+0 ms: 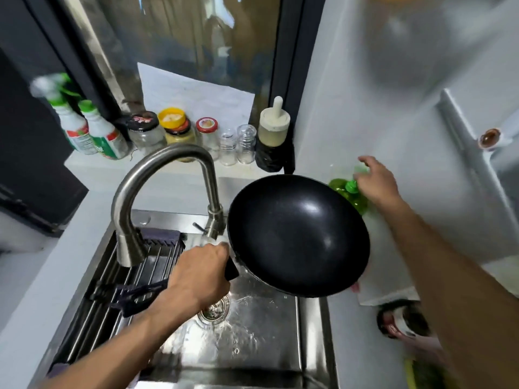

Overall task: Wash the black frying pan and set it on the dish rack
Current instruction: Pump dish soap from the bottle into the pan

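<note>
now holding the black frying pan (299, 235) by its handle in the left hand (196, 272), tipped over the sink (280, 332). right hand (376, 181) spread loose on the green soap bottle (351, 192), not squeezing. best to keep the pan low and steady, then press the pump gently.
</note>
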`<move>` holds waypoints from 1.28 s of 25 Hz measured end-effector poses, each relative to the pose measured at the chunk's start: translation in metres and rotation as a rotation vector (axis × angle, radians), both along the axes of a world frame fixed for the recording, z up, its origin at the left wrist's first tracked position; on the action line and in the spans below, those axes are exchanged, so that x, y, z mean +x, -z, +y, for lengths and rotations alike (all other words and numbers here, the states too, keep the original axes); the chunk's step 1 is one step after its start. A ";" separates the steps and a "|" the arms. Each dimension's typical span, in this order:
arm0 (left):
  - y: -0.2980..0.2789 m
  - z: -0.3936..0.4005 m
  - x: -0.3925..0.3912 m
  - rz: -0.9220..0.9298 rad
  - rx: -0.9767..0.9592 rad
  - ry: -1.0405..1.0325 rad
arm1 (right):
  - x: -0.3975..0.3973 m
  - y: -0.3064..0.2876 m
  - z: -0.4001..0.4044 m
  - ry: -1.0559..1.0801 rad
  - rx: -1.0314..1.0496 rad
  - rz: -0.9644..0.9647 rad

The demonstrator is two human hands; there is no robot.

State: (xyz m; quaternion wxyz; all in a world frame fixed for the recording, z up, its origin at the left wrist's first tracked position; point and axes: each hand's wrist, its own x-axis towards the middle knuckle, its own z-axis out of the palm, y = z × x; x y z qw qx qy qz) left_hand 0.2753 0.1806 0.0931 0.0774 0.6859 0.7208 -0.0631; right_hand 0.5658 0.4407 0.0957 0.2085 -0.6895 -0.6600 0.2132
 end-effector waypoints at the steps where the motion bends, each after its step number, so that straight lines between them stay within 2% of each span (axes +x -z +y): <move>1: -0.004 0.004 0.002 0.009 0.013 0.008 | 0.006 0.004 0.017 -0.074 -0.085 -0.051; 4: -0.019 0.014 0.005 0.050 0.059 0.029 | 0.014 0.024 0.038 -0.186 -0.197 -0.114; 8: -0.028 0.022 0.018 0.100 0.072 0.037 | 0.008 0.026 0.037 -0.071 -0.060 -0.326; 11: -0.028 0.030 0.022 0.109 0.082 0.031 | 0.006 0.037 0.031 -0.109 -0.017 -0.434; 16: -0.032 0.024 0.024 0.082 0.066 0.018 | 0.003 0.031 0.031 -0.096 -0.114 -0.429; 22: -0.029 0.022 0.020 0.065 0.050 -0.019 | 0.003 0.039 0.024 -0.048 -0.087 -0.411; 32: -0.026 0.016 0.012 0.063 0.068 -0.055 | 0.006 0.037 0.021 -0.096 -0.104 -0.379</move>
